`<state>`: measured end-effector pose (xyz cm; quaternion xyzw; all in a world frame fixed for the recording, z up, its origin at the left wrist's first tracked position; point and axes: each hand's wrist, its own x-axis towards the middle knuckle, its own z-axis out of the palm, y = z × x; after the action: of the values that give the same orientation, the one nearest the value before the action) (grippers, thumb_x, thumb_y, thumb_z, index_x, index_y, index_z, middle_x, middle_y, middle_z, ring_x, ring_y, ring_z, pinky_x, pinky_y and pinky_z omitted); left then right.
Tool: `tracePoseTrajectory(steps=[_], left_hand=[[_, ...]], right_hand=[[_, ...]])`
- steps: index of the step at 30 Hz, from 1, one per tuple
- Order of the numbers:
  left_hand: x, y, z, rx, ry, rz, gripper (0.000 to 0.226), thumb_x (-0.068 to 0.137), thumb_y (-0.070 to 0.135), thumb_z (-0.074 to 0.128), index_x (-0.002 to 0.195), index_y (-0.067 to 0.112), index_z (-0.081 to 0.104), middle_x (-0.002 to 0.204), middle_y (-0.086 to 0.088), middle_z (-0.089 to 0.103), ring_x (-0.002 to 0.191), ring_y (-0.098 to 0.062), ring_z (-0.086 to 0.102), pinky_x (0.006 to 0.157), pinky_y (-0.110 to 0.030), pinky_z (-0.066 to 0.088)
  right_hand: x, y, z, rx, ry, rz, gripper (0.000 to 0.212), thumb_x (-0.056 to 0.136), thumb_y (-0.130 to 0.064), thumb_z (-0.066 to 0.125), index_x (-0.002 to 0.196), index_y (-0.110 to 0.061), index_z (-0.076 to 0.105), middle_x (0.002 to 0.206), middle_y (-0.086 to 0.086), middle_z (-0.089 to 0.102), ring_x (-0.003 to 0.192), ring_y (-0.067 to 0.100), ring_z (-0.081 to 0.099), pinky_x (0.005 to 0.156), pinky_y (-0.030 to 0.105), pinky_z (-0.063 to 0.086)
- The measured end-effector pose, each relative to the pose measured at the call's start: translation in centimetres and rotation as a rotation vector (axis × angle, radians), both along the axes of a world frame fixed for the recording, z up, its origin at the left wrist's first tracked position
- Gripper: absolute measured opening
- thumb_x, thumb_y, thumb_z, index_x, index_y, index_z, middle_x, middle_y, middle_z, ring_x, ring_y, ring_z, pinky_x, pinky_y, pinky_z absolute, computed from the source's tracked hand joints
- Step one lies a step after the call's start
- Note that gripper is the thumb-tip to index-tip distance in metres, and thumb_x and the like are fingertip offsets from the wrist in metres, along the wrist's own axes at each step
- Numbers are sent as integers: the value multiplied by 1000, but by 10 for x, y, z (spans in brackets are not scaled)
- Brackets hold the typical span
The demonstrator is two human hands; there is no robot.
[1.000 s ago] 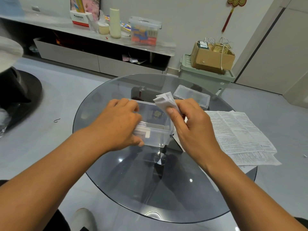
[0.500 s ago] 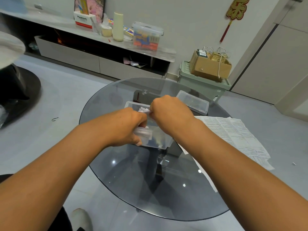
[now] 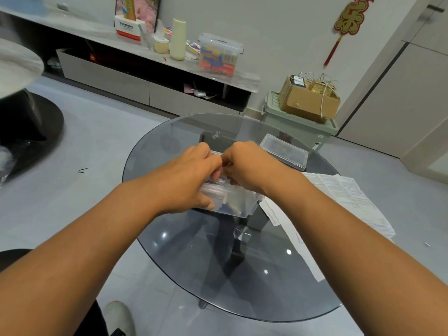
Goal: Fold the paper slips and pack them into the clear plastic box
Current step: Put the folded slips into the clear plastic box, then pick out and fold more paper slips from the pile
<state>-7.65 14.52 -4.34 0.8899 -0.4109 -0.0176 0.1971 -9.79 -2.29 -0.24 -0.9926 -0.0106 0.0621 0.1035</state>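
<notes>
Left hand [image 3: 188,180]: fingers curled round the box [image 3: 232,202], thumb on its near wall.
Right hand [image 3: 244,166]: fingers curled down into box; contents hidden.
Box: on table [image 3: 194,251].

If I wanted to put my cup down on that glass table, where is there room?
The near half of the table, between the two forearms and toward its near rim, is bare. So is the far left edge beyond the left hand. The middle is crowded: both hands work at the box, the right hand beside the lid, with papers covering the right side.
</notes>
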Motion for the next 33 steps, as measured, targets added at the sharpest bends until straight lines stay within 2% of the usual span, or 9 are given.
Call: tracePoseTrajectory(steps=[3,5,10,15,20,23,26,30,33], left_hand=[[1,-2,-5,82,-173,-4,52,78,50,80,115,37,46,127,13,34,119,-15,36,93,-30,38],[4,-5,-8,142,-231,-17,58,83,53,74,133,36,48,145,10,36,133,-17,34,108,-33,32],[27,-18,-11,175,-293,4,59,87,52,70,139,31,52,139,12,54,125,-16,50,105,-36,39],[55,-31,-23,107,-424,79,67,79,41,81,138,21,58,145,-4,52,132,-29,48,112,-47,32],[66,-44,-29,133,-512,210,48,79,44,82,117,22,63,113,-1,66,107,-27,60,111,-47,31],[68,-48,-26,167,-476,213,50,84,46,76,126,25,58,117,3,69,111,-24,64,121,-49,15],[72,-48,-21,201,-443,186,49,85,47,74,126,26,56,119,4,70,110,-22,65,120,-45,20],[76,-51,-16,226,-426,182,44,84,47,75,119,26,58,118,4,70,105,-24,64,109,-40,32],[82,-53,-17,224,-376,190,55,85,44,76,132,25,55,127,0,68,116,-26,61,114,-43,28]], right_hand=[[-2,-6,-5,38,-74,-14,17,97,-19,63,99,-26,79,89,4,73,85,25,70,84,44,59],[-9,-16,-6,113,-266,-49,19,101,-23,60,106,-21,78,96,3,76,91,24,69,87,42,56],[-43,-53,-8,316,-558,-301,22,104,-25,57,115,-22,76,108,-4,76,99,15,68,92,39,57],[-69,-89,-44,185,-128,-489,46,101,-53,54,138,-27,59,141,2,62,125,27,59,107,46,46],[-88,-98,-75,-16,42,-449,76,83,-83,33,139,-33,45,138,4,51,124,30,47,107,53,39],[-92,-100,-83,-29,91,-400,82,89,-82,28,156,-35,23,163,9,24,149,34,22,121,55,22],[-94,-100,-85,-19,108,-341,77,98,-72,27,162,-31,11,171,8,4,156,32,5,126,52,12],[-100,-99,-82,39,73,-315,73,102,-64,32,163,-30,11,172,3,0,158,25,1,128,46,8],[-106,-97,-77,162,6,-322,71,102,-59,43,162,-30,19,170,-4,12,156,20,13,127,41,17]])
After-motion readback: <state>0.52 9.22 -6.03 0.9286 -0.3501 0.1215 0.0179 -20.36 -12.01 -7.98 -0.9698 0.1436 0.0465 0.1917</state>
